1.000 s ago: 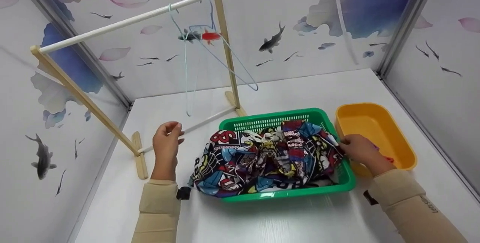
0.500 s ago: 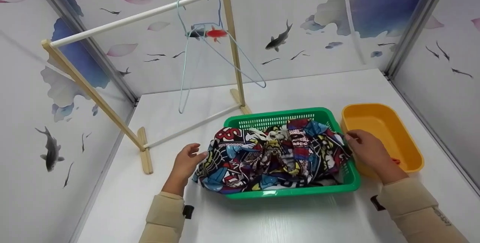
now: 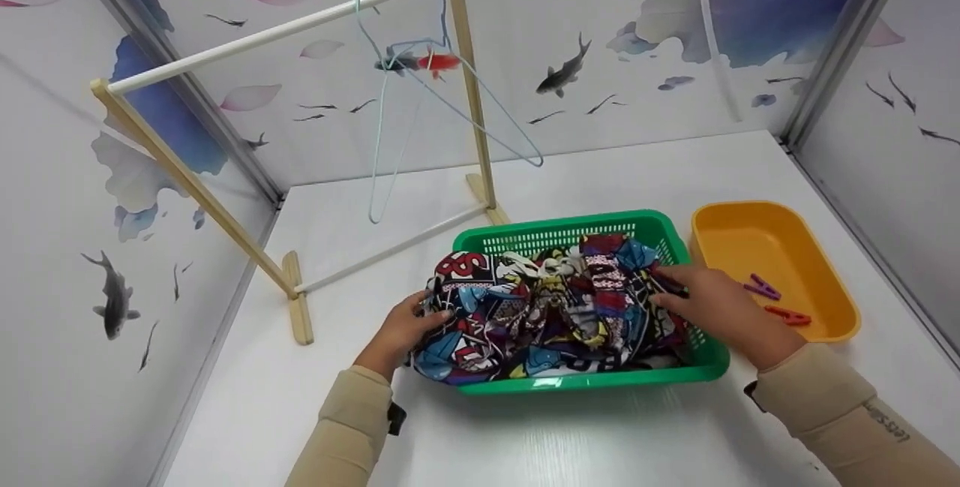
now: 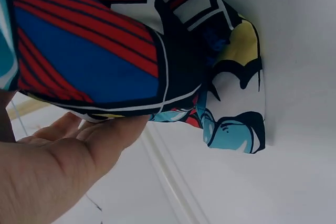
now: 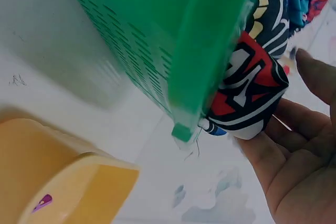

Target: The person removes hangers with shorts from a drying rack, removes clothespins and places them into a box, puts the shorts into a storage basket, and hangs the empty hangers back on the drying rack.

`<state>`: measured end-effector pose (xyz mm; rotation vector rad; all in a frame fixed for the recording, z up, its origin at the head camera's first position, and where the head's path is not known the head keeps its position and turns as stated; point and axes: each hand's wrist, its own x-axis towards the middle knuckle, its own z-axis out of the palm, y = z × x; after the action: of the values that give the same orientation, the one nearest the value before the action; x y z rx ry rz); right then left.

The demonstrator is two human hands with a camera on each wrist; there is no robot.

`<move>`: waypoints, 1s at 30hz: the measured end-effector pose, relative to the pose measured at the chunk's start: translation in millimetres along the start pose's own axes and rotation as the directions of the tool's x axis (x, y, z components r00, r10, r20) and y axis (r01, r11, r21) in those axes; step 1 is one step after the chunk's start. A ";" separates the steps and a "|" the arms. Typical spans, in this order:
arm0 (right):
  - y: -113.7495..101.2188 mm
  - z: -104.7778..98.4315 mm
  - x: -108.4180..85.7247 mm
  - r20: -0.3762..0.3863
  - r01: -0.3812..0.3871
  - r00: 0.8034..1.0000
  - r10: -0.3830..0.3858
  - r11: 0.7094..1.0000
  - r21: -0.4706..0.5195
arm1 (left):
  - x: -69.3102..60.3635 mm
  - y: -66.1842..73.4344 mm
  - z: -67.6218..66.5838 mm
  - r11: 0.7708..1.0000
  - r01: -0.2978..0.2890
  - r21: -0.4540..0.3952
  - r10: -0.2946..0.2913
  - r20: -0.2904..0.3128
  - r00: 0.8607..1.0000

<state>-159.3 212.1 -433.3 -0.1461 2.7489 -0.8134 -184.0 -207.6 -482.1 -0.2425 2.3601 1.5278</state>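
A garment (image 3: 517, 322) with a bold comic print and a white cord lies bunched in the green basket (image 3: 585, 382), its left end hanging over the rim. My left hand (image 3: 397, 333) touches that left end, fingers along the cloth and thumb lying over it. In the left wrist view the fingers lie against the cloth (image 4: 105, 56), partly hidden by it. My right hand (image 3: 720, 307) reaches over the basket's right rim, fingers touching the garment's right end. In the right wrist view its thumb stands apart from the cloth (image 5: 247, 93).
A wooden rack (image 3: 277, 25) with a white bar stands at back left, light-blue hangers (image 3: 379, 149) on it. Right of the basket sits a yellow tub (image 3: 750, 239) holding a purple clothespin (image 3: 763, 288) and a red clothespin (image 3: 787, 315). Printed panels enclose the white table (image 3: 600, 442).
My left hand has come from beside the rack's foot, rightward and down, onto the garment's left end. My right hand has shifted inward over the basket's right rim. The camera view has shifted slightly.
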 end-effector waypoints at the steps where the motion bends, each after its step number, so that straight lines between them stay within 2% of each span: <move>1: -0.9 0.7 1.8 0.022 0.002 1.000 -0.002 1.000 -0.016 | 1.9 0.2 0.8 1.000 -0.008 0.016 0.008 0.004 1.000; 5: -2.5 4.4 8.9 0.109 -0.002 0.994 0.007 0.999 -0.045 | 7.9 0.0 2.9 0.996 -0.045 0.079 0.045 0.010 0.999; 9: -0.7 8.9 16.4 0.150 0.027 0.989 -0.017 0.997 -0.067 | 9.8 1.0 4.5 0.992 -0.087 0.097 0.088 -0.007 0.996; 16: 0.3 14.8 24.3 0.153 0.056 0.987 -0.042 0.994 -0.093 | 6.7 6.0 7.2 0.990 -0.118 0.072 0.124 -0.092 0.988; 20: -1.5 18.5 26.7 0.144 0.063 0.988 -0.047 0.993 -0.103 | 5.5 7.5 9.4 0.977 -0.166 0.132 0.183 -0.130 0.974; 24: -1.2 21.5 28.4 0.126 0.068 0.991 -0.054 0.992 -0.109 | 5.5 11.0 11.1 0.970 -0.161 0.182 0.192 -0.164 0.968; 27: -0.4 23.2 29.9 0.117 0.082 0.991 -0.069 0.990 -0.114 | 4.0 14.4 11.5 0.965 -0.164 0.206 0.200 -0.169 0.965; 30: -0.9 24.1 31.6 0.113 0.100 0.990 -0.085 0.986 -0.131 | -0.2 20.4 10.6 0.951 -0.193 0.243 0.236 -0.162 0.958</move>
<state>-182.7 193.3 -459.4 -0.3375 2.7114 -0.6200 -188.3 -189.6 -468.6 -0.0804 2.7655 1.3611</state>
